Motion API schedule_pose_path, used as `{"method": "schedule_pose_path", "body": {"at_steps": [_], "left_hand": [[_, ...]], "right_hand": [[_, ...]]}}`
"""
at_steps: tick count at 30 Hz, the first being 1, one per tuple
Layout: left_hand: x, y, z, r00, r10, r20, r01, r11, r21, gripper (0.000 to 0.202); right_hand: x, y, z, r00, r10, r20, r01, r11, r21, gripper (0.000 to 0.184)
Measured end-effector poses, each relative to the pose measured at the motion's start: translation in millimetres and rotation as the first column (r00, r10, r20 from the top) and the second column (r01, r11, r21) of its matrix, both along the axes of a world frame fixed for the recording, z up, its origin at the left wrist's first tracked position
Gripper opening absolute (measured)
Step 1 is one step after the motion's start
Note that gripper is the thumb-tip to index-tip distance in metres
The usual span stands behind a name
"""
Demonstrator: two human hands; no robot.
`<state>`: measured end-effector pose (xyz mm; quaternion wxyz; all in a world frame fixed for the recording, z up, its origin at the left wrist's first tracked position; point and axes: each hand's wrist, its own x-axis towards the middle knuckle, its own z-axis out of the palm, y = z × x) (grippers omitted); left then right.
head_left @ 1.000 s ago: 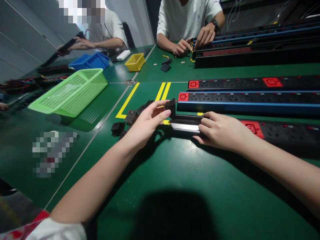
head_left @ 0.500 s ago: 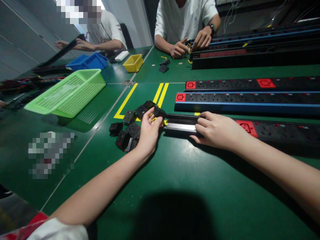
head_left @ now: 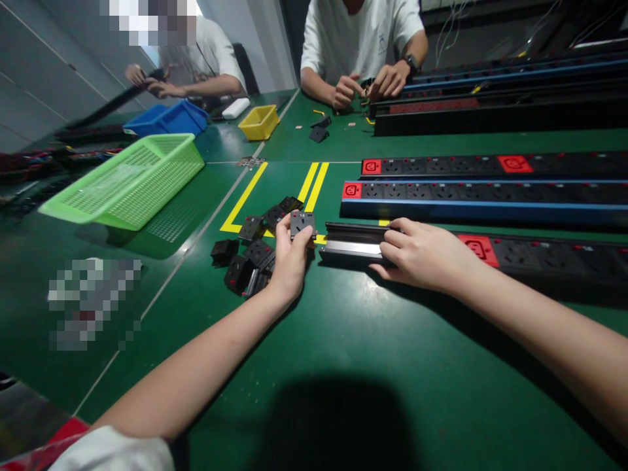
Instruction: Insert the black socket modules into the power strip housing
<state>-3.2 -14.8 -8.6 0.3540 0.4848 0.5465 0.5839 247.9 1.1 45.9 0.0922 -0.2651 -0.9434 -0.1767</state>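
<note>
My left hand (head_left: 290, 261) pinches a black socket module (head_left: 302, 224), face up, just left of the open end of a long black power strip housing (head_left: 349, 243). My right hand (head_left: 424, 255) rests curled on top of that housing and holds it down on the green table, near a red socket (head_left: 477, 248) set in the strip. A loose pile of black socket modules (head_left: 250, 252) lies beside my left hand, over yellow floor-style tape lines (head_left: 310, 186).
Two finished power strips (head_left: 490, 194) lie beyond the housing. A green mesh basket (head_left: 128, 182), blue bins (head_left: 169, 119) and a yellow bin (head_left: 259, 122) stand at the left. A person in a white shirt (head_left: 360, 39) works across the table; another person's arm (head_left: 196, 85) is far left.
My left hand drew back from the end of the housing toward the pile and now holds a socket module turned face up. My right hand stayed on the housing.
</note>
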Motion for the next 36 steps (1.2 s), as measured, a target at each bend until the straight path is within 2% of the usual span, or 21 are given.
{"method": "schedule_pose_path", "body": {"at_steps": [5,11,19,26,30,36], "left_hand": [[2,0,5.7,0.999,0.001,0.044,-0.001,1.0,-0.008,0.044],[4,-4,18.7,0.987,-0.014,-0.16,0.019,0.999,0.026,0.033],[-3,3,10.5,0.985,-0.009,-0.17,0.005,1.0,-0.022,0.038],[-7,10,10.3,0.98,-0.028,-0.197,0.02,0.999,-0.038,0.031],[-5,9,9.4,0.971,-0.052,-0.231,0.045,0.998,-0.033,0.03],[-2,5,9.1,0.952,-0.022,-0.304,0.02,1.0,-0.009,0.031]], "right_hand": [[0,0,-0.7,1.0,-0.003,0.005,0.003,1.0,-0.002,0.036],[1,1,-0.6,1.0,-0.001,0.031,0.001,1.0,-0.017,0.038],[0,1,-0.3,1.0,0.006,0.018,-0.006,1.0,0.002,0.037],[0,1,-1.3,1.0,0.011,0.002,-0.011,1.0,-0.002,0.036],[1,1,-1.9,1.0,0.01,0.002,-0.01,1.0,0.0,0.036],[1,2,-1.9,1.0,0.0,0.017,0.0,1.0,-0.009,0.038]]}}
